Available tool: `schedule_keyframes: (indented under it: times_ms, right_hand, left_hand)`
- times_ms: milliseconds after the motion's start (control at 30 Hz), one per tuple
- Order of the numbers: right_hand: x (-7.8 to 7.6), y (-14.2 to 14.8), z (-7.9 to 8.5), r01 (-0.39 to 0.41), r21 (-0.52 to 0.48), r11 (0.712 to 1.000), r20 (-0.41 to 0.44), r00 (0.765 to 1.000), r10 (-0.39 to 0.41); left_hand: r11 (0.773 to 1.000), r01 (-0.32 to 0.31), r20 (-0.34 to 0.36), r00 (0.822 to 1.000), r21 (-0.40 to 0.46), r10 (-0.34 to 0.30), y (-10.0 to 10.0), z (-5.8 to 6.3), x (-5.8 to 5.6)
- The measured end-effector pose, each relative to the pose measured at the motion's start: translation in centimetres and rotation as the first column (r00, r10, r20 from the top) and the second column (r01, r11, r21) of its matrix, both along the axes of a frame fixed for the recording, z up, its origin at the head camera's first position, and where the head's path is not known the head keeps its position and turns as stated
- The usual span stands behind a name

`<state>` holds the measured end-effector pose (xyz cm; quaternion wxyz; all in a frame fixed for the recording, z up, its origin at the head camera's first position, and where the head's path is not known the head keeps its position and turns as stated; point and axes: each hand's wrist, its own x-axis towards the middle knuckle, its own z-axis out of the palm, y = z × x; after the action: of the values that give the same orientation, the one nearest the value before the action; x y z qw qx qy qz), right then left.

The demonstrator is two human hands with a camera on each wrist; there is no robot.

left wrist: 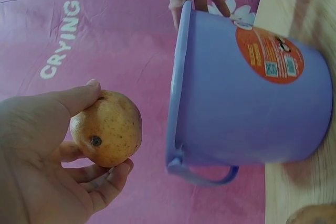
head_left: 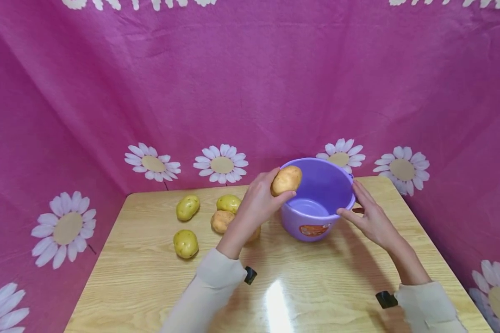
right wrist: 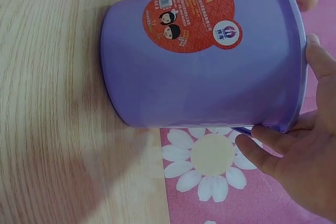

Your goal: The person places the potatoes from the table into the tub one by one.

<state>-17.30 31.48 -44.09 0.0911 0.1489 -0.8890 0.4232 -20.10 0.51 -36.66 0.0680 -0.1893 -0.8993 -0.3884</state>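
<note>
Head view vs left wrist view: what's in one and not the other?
Head only: three yellow-green potatoes on the table, and the floor inside the purple bucket.
Left wrist only: readable CRYING lettering on the pink curtain, and a dark spot on the held potato.
Both: the left hand holding that potato, the right hand touching the bucket, and the bucket's orange-red label.
</note>
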Motion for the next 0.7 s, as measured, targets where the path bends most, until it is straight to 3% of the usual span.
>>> schedule_keyframes:
  times_ms: [367, 500, 700]
  right_hand:
    - [0.1, 0.0, 0.0, 0.006, 0.000, 1.000, 0.002, 1.000, -0.006]
    - [0.1, 0.1, 0.0, -0.001, -0.012, 1.000, 0.003, 1.000, 0.001]
    - [0.2, 0.1, 0.1, -0.002, -0.003, 1.000, 0.025, 1.000, 0.002]
  left_hand:
    - [0.997, 0.054, -0.007, 0.999, -0.048, -0.054, 4.0, -0.4, -0.8]
    - [0.994, 0.058, -0.033, 0.998, -0.095, -0.061, 5.4, -0.5, -1.0]
    - [0.990, 0.060, -0.017, 0.998, -0.131, -0.062, 7.1, -0.8, -1.0]
